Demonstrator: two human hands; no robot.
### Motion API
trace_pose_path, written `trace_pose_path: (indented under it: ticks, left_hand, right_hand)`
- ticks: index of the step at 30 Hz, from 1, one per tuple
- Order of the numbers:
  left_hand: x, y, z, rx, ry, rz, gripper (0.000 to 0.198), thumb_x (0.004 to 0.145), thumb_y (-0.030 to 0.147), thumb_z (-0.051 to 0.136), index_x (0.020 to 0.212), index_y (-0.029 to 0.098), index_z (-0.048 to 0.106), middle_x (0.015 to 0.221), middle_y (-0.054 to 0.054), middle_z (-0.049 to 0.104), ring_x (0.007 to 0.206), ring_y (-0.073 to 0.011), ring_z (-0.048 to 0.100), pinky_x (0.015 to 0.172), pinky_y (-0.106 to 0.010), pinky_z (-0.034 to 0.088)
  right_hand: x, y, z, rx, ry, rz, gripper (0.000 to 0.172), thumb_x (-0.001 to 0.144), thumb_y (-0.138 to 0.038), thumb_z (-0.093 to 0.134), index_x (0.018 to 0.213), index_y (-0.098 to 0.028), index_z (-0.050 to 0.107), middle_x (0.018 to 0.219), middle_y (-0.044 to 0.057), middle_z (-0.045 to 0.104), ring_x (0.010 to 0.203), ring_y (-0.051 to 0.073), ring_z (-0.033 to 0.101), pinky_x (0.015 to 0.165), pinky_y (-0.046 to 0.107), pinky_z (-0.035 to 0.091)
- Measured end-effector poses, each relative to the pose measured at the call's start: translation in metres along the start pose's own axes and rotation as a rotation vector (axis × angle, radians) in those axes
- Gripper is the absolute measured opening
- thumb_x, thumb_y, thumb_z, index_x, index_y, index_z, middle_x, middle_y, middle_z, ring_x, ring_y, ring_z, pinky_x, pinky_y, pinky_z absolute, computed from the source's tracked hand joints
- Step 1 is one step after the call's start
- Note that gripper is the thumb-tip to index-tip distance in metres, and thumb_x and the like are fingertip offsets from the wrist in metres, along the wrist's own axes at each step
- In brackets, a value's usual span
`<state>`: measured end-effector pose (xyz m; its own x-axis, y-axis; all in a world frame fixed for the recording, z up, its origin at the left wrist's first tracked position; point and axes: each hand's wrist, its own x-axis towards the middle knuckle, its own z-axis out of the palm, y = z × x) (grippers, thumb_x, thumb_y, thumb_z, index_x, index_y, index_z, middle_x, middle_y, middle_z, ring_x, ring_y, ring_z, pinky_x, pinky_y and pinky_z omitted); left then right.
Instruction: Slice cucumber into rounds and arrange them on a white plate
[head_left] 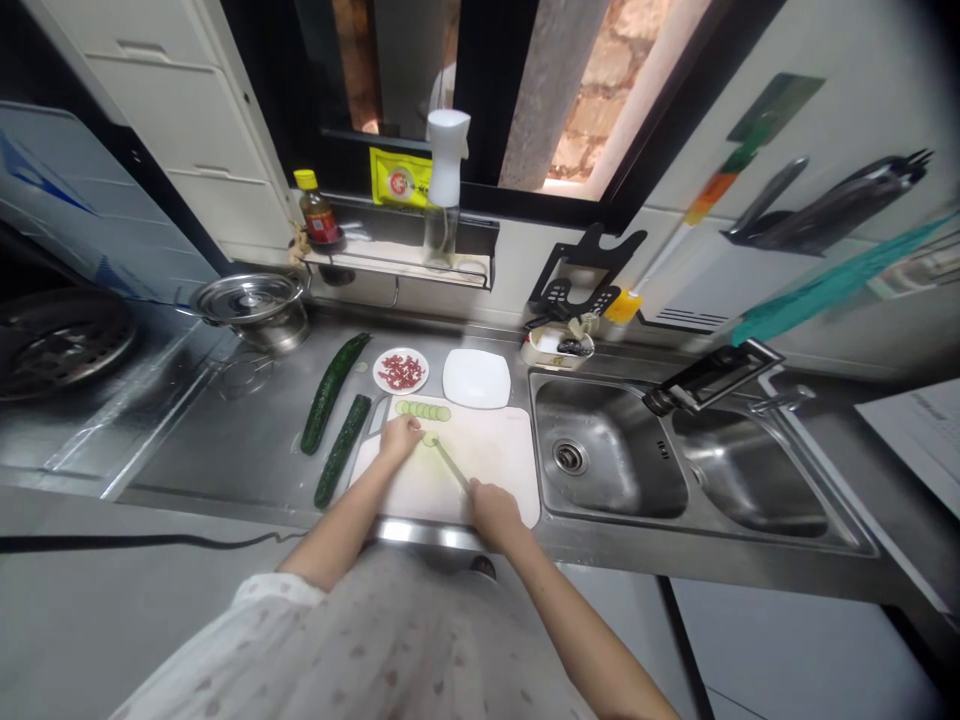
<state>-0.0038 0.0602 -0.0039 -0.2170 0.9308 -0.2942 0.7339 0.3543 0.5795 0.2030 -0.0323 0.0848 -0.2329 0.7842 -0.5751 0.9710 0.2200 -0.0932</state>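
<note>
On the steel counter lies a white cutting board (pixel 487 470). My left hand (pixel 399 437) is closed over the end of a cucumber piece (pixel 429 438) on the board. My right hand (pixel 491 510) grips the handle of a knife (pixel 452 465), whose blade meets that piece. A row of cut cucumber slices (pixel 424 410) lies along the board's far edge. Two whole cucumbers lie left of the board, a long one (pixel 332 390) and a shorter one (pixel 343 448).
Behind the board stand a small dish of red chopped bits (pixel 400 371) and an empty white square plate (pixel 476 378). A double sink (pixel 675 465) with a black tap (pixel 709 375) is to the right. A lidded steel pot (pixel 251 305) and a stove are left.
</note>
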Motion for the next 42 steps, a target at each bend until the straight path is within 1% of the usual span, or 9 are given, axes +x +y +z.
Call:
trace_pose_path:
  ticks: [9,14,21,24,33,42]
  left_hand:
    - [0.002,0.001,-0.001,0.024,-0.002,-0.003,0.014,0.072,0.024,0.068,0.085,0.02,0.068,0.083,-0.002,0.071,0.079,-0.0162,0.062,0.069,-0.023,0.041]
    - [0.003,0.002,0.0,0.028,-0.009,-0.015,0.014,0.072,0.025,0.068,0.085,0.02,0.068,0.086,-0.002,0.071,0.081,-0.0165,0.063,0.07,-0.023,0.042]
    - [0.004,0.002,0.0,0.05,-0.016,-0.026,0.016,0.072,0.029,0.069,0.085,0.021,0.068,0.087,-0.003,0.071,0.083,-0.0181,0.064,0.072,-0.024,0.043]
    - [0.004,0.002,0.0,0.044,-0.017,-0.025,0.017,0.071,0.029,0.069,0.086,0.021,0.067,0.086,-0.003,0.071,0.082,-0.0177,0.063,0.071,-0.024,0.042]
    - [0.005,0.001,0.0,0.024,-0.016,-0.021,0.015,0.071,0.027,0.069,0.084,0.02,0.067,0.085,-0.003,0.069,0.077,-0.0167,0.062,0.07,-0.024,0.043]
    - [0.005,0.004,-0.003,0.045,-0.024,-0.034,0.016,0.071,0.029,0.07,0.084,0.02,0.067,0.086,-0.003,0.07,0.083,-0.0173,0.062,0.071,-0.023,0.042]
  right_hand:
    - [0.008,-0.002,-0.005,0.003,0.014,-0.009,0.031,0.09,-0.009,0.036,0.111,-0.013,0.058,0.1,0.015,0.068,0.099,0.023,0.065,0.075,0.029,0.046]
    - [0.013,-0.006,-0.006,-0.007,0.012,-0.009,0.033,0.09,-0.009,0.035,0.112,-0.012,0.059,0.104,0.016,0.068,0.1,0.023,0.065,0.076,0.03,0.047]
    - [0.019,-0.007,-0.005,-0.014,0.016,-0.013,0.034,0.091,-0.008,0.033,0.112,-0.012,0.06,0.104,0.016,0.068,0.1,0.023,0.065,0.077,0.03,0.048]
    - [0.019,-0.006,-0.004,-0.009,0.029,-0.02,0.032,0.091,-0.009,0.035,0.111,-0.012,0.06,0.103,0.016,0.068,0.1,0.023,0.065,0.077,0.03,0.048]
    - [0.015,-0.001,-0.001,-0.002,0.013,-0.004,0.031,0.091,-0.009,0.037,0.112,-0.012,0.059,0.103,0.017,0.068,0.1,0.022,0.065,0.078,0.03,0.047]
    - [0.018,-0.008,-0.007,-0.015,0.025,-0.006,0.032,0.09,-0.008,0.036,0.111,-0.012,0.061,0.103,0.016,0.068,0.1,0.022,0.065,0.078,0.03,0.048]
